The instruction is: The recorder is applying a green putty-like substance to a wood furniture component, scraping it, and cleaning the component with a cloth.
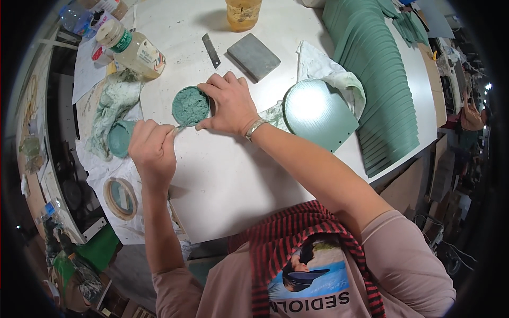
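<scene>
A small round tub (pixel 174 106) full of lumpy green paste (pixel 192 105) stands on the white table. My right hand (pixel 230 103) is wrapped round its right side, fingers at the far rim and thumb at the near one. At the tub's near edge, my left hand (pixel 152 148) is closed on a thin tool (pixel 180 129). Only the tool's tip shows, smeared green, so its exact kind is hidden. Just left of that hand lies a green-coated cup (pixel 118 140), partly covered by my fingers.
A blade (pixel 210 51) and a grey block (pixel 253 57) lie beyond the tub. Rightward are a round-ended green panel (pixel 318 108), a white cloth (pixel 328 66) and fanned green strips (pixel 376 85). A jar (pixel 135 52), an amber cup (pixel 243 16) and a round ring-shaped piece (pixel 108 197) stand around.
</scene>
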A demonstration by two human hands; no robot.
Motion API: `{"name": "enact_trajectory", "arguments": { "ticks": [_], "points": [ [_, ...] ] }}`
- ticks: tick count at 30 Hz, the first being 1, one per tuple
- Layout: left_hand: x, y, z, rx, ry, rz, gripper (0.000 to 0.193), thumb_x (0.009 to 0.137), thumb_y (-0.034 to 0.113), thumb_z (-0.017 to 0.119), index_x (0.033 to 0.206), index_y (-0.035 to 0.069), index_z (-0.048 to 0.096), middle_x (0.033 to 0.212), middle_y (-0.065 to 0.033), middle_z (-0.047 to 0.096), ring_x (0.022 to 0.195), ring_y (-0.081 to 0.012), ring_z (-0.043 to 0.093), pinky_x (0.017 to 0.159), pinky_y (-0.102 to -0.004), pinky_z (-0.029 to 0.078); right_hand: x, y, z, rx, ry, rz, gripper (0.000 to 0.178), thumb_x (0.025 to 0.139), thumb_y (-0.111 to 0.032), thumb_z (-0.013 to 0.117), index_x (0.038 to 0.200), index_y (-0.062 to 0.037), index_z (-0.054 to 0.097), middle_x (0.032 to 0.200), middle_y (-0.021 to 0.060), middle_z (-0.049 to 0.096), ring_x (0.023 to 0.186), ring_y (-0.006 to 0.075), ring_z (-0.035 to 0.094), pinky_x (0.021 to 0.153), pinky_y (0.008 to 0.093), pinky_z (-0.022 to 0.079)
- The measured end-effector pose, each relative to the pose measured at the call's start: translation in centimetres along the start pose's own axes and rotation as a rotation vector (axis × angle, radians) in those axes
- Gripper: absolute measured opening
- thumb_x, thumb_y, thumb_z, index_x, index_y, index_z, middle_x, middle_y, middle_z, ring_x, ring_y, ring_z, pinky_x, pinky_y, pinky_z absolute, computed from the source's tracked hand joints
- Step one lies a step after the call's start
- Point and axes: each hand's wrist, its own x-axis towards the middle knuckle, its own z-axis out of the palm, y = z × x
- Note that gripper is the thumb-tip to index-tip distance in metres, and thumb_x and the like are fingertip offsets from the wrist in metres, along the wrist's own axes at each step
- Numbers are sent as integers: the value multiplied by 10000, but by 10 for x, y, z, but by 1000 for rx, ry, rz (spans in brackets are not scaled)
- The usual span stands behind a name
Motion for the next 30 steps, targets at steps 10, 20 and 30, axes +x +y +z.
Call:
{"name": "enact_trajectory", "arguments": {
  "ticks": [10, 20, 30],
  "points": [
    [1, -3, 12, -7, -19, 52, 88, 689, -47, 656, 747, 8, 620, 691, -102, 501, 656, -298, 483, 591, -405, 386, 0, -1, 0, -5, -7, -6, 797, 463, -473, 904, 1150, -151, 659, 1046, -6, 578, 973, 236, 514, 825, 382, 384],
    [-8, 2, 20, 69, -2, 114, 127, 692, -52, 667, 782, 19, 611, 731, -100, 498, 679, -299, 479, 588, -415, 388, 0, -2, 0, -1, -15, -7, 716, 517, -437, 900, 1124, -145, 659, 1043, 0, 578, 995, 237, 509, 845, 388, 378],
    [-22, -5, 32, 92, 68, 47, 110, 725, -39, 691, 796, 25, 637, 708, -86, 498, 685, -278, 497, 655, -396, 375, 2, -3, -3, -19, -46, 6, 718, 517, -448, 899, 1123, -147, 658, 1048, 2, 576, 1008, 238, 506, 854, 387, 377]
  ]
}}
